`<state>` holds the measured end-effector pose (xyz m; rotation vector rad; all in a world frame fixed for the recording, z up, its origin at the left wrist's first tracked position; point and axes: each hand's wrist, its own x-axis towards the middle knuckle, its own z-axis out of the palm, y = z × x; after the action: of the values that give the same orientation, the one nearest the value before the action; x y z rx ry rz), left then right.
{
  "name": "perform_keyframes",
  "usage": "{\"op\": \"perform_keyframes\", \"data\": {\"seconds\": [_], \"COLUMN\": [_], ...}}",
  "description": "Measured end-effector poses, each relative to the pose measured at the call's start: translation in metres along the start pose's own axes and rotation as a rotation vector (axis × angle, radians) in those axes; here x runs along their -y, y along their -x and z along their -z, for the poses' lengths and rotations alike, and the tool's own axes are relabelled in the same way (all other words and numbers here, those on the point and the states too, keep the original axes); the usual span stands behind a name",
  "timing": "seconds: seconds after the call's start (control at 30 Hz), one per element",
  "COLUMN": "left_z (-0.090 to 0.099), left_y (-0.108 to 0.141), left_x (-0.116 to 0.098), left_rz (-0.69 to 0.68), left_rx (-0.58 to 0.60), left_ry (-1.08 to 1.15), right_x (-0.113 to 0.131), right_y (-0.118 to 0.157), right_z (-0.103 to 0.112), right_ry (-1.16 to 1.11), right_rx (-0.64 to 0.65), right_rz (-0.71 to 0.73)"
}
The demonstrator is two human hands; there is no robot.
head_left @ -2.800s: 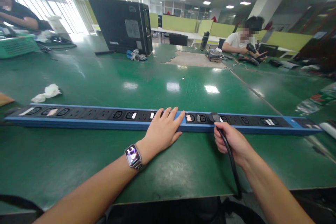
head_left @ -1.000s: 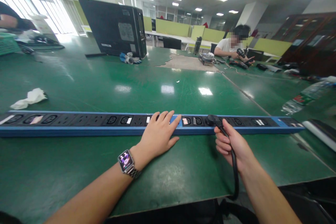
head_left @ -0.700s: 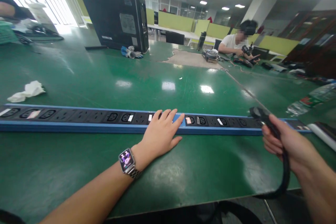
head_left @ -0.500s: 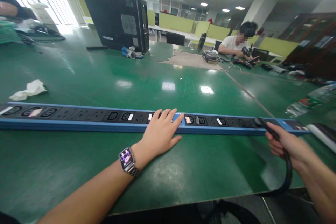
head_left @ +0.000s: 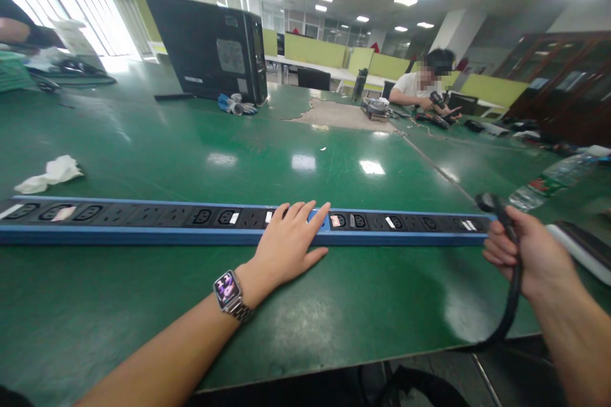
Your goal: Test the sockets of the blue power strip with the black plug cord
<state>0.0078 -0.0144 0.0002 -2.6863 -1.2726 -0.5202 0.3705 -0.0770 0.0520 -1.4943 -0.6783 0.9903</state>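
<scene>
A long blue power strip (head_left: 157,238) with black sockets and white stickers lies across the green table. My left hand (head_left: 289,241), fingers spread, rests flat over the strip's middle, near its blue section; a watch (head_left: 228,290) is on that wrist. Beyond the strip's right part, my right hand (head_left: 529,248) is closed round a thick black power cable (head_left: 513,286). The cable's plug end (head_left: 487,202) points up and left above the strip, apart from the sockets. From the hand the cable curves down over the table's front edge. The strip's right end is hidden behind my right hand.
A black computer tower (head_left: 210,51) stands at the back left, gloves (head_left: 236,104) beside it. Crumpled tissue (head_left: 55,173) lies left, a plastic bottle (head_left: 548,181) right, near a black-and-white object (head_left: 580,248). A person (head_left: 417,86) works across the table; another person's arm (head_left: 16,28) shows far left.
My right hand has lifted the plug up off the strip, uncovering sockets and white stickers near the right end. My left hand stays on the strip. The view has shifted slightly.
</scene>
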Motion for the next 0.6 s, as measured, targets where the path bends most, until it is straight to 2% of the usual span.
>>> {"op": "perform_keyframes", "data": {"seconds": [0.07,0.1,0.2,0.23,0.3,0.37,0.47,0.53,0.6], "left_z": [0.000,0.000,0.001,0.003,0.011,0.023,0.040,0.044,0.041], "left_y": [-0.001,-0.002,-0.003,-0.003,0.000,0.006,0.019,0.030,0.041], "left_x": [-0.001,-0.002,0.001,0.004,0.017,0.035,0.068,0.087,0.099], "left_rz": [0.025,0.039,0.020,-0.015,-0.061,0.003,0.182,0.197,0.230], "left_rx": [-0.028,-0.049,-0.123,-0.161,-0.283,-0.462,-0.660,-0.616,-0.458], "left_ry": [0.062,0.091,0.175,0.205,0.262,0.274,0.185,0.182,0.229], "right_x": [-0.001,-0.004,-0.014,-0.015,-0.013,-0.012,-0.025,-0.046,-0.070], "right_y": [0.018,0.028,0.060,0.070,0.085,0.091,0.083,0.073,0.064], "right_z": [-0.032,-0.053,-0.122,-0.142,-0.171,-0.184,-0.179,-0.169,-0.158], "right_ry": [0.071,0.188,0.433,0.476,0.514,0.483,0.414,0.429,0.465], "right_rx": [0.024,0.093,0.481,0.596,0.697,0.662,0.553,0.502,0.456], "right_rz": [0.079,0.064,0.061,0.124,0.290,0.406,0.370,0.288,0.242]}}
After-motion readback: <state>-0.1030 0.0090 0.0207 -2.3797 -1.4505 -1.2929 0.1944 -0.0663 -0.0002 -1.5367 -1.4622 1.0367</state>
